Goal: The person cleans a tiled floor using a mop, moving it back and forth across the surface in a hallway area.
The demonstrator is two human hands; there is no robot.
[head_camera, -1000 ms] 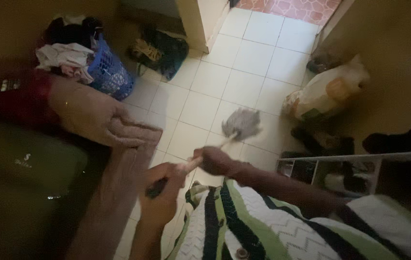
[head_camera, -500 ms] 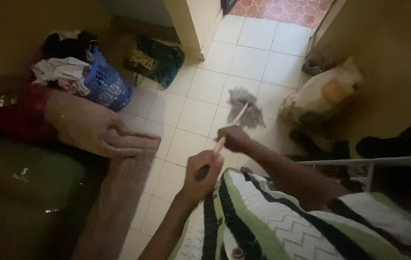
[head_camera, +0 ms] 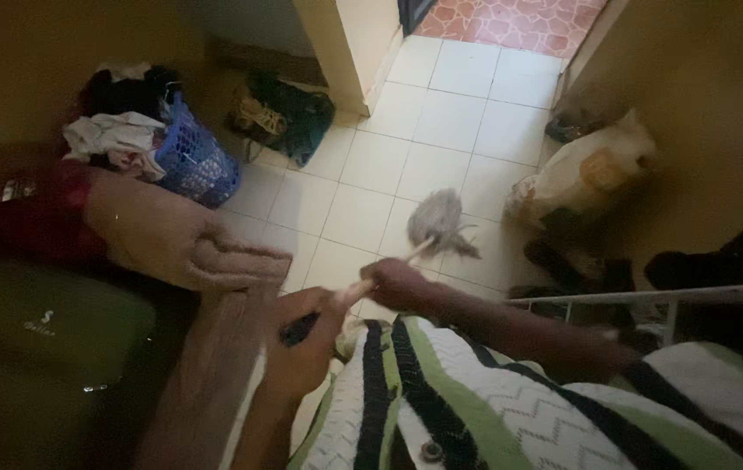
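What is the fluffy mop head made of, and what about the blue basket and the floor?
The mop head looks like soft grey yarn or cotton strings; loose strands splay out. The blue basket seems to be moulded plastic, as its wall is a grid of small holes. The floor looks like glazed ceramic tile: pale squares with thin grout lines and a slight sheen.

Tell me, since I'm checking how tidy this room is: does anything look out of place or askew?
Yes. Clothes spill over the rim of the blue basket, and a dark bundle lies crumpled on the tiles by the wall corner. Shoes sit scattered near the sack. The mop itself looks normal.
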